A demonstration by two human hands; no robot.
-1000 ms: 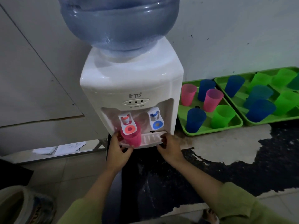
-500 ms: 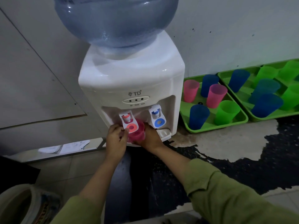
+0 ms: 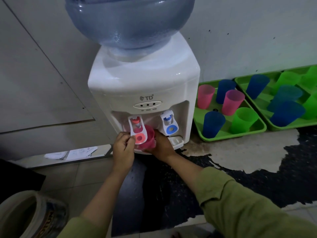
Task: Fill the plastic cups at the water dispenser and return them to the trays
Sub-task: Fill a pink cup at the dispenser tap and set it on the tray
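Observation:
A white water dispenser [image 3: 144,79] with a blue bottle [image 3: 130,19] on top stands against the wall. A pink cup [image 3: 148,139] sits under its red tap lever [image 3: 138,130]. My right hand [image 3: 162,146] grips the cup from the right. My left hand [image 3: 122,148] pinches the left edge of the red tap lever with curled fingers. The blue tap [image 3: 169,122] is untouched. Two green trays [image 3: 231,134] [image 3: 291,124] at the right hold several pink, blue and green cups.
The dispenser and trays rest on a dark, worn counter [image 3: 240,160]. A pale bucket [image 3: 25,215] stands at the lower left on the tiled floor. Papers [image 3: 72,152] lie on a low ledge left of the dispenser.
My right hand moved from the drip tray's right side to grip the pink cup. My left hand shifted from the cup up to the red tap lever. The view moved closer.

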